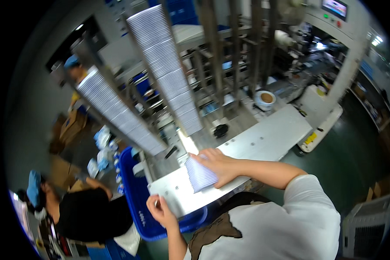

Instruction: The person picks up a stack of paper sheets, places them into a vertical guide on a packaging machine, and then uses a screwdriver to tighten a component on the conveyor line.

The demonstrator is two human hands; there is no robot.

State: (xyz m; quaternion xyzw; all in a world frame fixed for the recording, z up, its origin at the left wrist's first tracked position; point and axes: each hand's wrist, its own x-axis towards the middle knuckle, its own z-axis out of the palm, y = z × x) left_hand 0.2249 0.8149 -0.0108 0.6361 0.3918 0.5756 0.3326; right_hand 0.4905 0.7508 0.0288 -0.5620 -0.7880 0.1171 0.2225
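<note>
On the pale metal shelf [264, 134] in front of me stands a short stack of thin white packets [200, 175], their edges showing as fine lines. My right hand [219, 164] is closed over its top and right side. The packets' exact kind cannot be made out. Lower left, my left hand [160, 210] hovers by the shelf's front edge, above the blue bin [138, 216]. Its fingers are loosely bent, thumb apart, with nothing seen in them. Beyond the shelf, two tall columns of similar packets, a left one [117, 110] and a right one [164, 65], lean between metal guides.
Upright metal bars [212, 56] of the machine rise behind the shelf. A black knob [221, 130] and a white round tub [264, 99] sit beyond it. At far right is a control screen [335, 8]. A co-worker in black [91, 214] works at left, near cartons [73, 124].
</note>
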